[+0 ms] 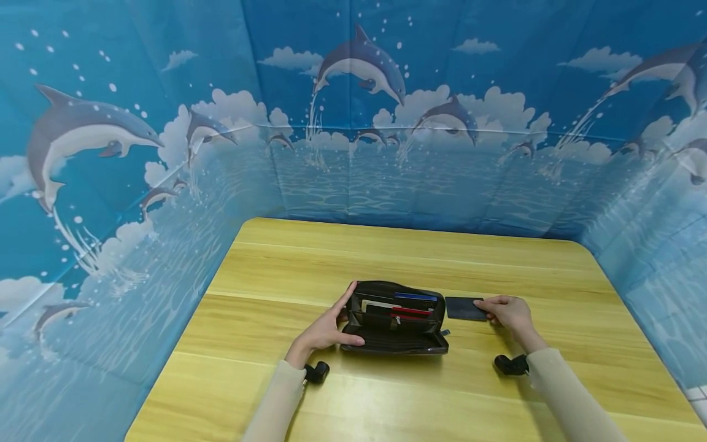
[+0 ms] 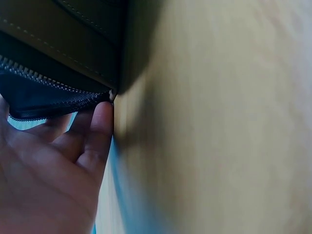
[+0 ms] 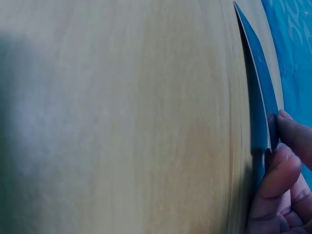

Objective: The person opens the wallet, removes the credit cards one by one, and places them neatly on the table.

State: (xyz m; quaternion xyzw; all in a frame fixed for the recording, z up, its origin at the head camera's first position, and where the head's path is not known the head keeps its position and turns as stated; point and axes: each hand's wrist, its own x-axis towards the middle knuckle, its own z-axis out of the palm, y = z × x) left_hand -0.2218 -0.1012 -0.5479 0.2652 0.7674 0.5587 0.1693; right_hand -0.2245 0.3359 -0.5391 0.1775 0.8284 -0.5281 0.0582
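An unzipped black long wallet [image 1: 394, 341] lies spread on the table, several cards and papers standing in its slots, among them a blue card [image 1: 415, 296] and a red one [image 1: 411, 313]. My left hand [image 1: 326, 328] holds the wallet's left end, thumb on the near flap and a finger at the far edge. In the left wrist view, fingers [image 2: 101, 124] touch the wallet by the zipper's end. To the right of the wallet, my right hand [image 1: 510, 312] pinches a thin dark rectangular card [image 1: 461, 308] by its right end. The right wrist view shows this card [image 3: 261, 78] edge-on, slightly tilted just above the wood.
The wooden table [image 1: 420, 399] has rounded far corners. Behind it and at its sides hangs a blue dolphin-print curtain [image 1: 353, 178]. A black wrist camera [image 1: 317, 372] sits on the left wrist and another [image 1: 510, 364] on the right.
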